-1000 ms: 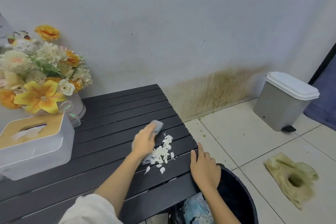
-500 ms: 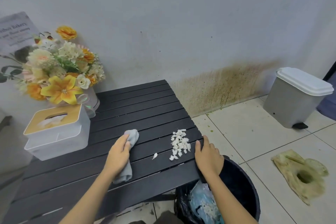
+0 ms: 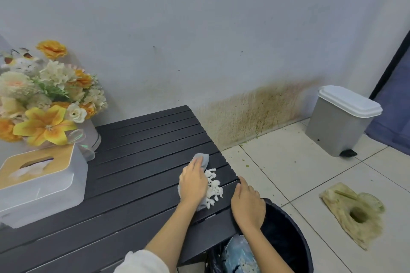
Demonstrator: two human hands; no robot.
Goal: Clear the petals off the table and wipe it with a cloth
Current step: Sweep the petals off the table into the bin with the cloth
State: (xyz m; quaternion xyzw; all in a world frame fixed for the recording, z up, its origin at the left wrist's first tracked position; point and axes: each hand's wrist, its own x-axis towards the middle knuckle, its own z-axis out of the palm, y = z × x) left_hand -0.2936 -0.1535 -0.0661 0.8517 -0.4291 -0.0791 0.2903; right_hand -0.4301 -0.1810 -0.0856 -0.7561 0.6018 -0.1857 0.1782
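Left hand (image 3: 193,182) presses cloth (image 3: 202,160) beside petals (image 3: 213,186) — slatted table (image 3: 137,162).

The dark slatted counter (image 3: 142,162) carries a white tissue box (image 3: 40,184) with a tan top at its left end and a pot of yellow, orange and cream flowers (image 3: 48,104) just behind the box, against the wall. Near its right edge lies a small heap of white petals (image 3: 214,186), touching a grey cloth (image 3: 203,159) pressed flat on the slats. On the tiled floor (image 3: 288,162) stand a black bin (image 3: 288,239) right beside the counter's edge and a grey pedal bin (image 3: 341,122) by the wall, with a stained rag (image 3: 352,213) lying between them.
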